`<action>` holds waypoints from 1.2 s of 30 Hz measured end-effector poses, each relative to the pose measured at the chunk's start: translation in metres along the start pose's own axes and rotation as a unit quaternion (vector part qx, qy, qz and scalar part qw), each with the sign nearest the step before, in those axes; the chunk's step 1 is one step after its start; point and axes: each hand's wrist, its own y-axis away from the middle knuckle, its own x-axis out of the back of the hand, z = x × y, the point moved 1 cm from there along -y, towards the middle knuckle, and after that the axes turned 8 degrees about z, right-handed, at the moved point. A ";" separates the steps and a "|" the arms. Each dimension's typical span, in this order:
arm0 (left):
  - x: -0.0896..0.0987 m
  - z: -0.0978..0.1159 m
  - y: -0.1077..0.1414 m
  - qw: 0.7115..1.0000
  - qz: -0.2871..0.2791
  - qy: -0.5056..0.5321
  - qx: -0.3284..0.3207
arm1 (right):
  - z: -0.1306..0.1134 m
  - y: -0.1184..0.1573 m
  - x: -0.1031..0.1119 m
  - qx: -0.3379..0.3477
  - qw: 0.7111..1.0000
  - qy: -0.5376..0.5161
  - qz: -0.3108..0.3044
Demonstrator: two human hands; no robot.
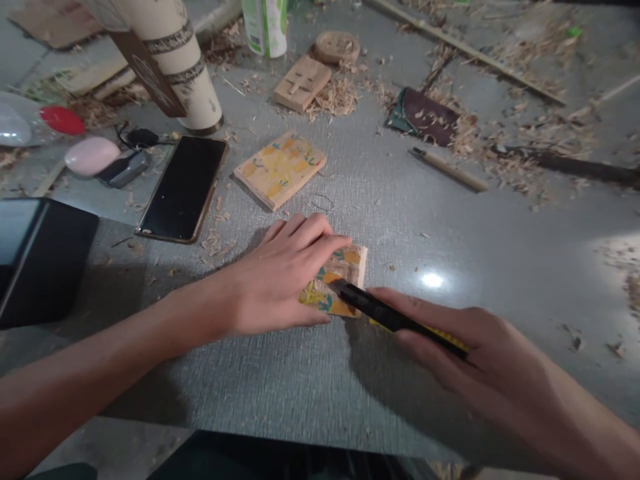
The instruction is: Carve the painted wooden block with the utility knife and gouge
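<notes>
My left hand [280,280] holds down a small wooden block [357,267] on the table, its fingers over the far edge and the thumb along the near edge. Yellow, orange and green paint covers the block's top, partly hidden by the hand. In my right hand [465,347] is a black and yellow utility knife [385,310]. The tip of the knife meets the painted face near its middle, pointing left. Just beyond my left hand lies a second wooden block [280,170], painted in similar colours.
Left of the blocks lies a phone [185,190], with a dark tablet-like device [50,260] nearer. A patterned tumbler [185,67] stands behind. Carved wood pieces [303,83], a maroon pouch [430,117], a thin stick [450,170] and scattered shavings [340,97] lie at the back.
</notes>
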 end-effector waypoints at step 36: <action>0.035 -0.018 0.020 0.999 0.016 0.029 0.038 | 0.006 0.013 -0.002 0.104 0.989 0.105 0.016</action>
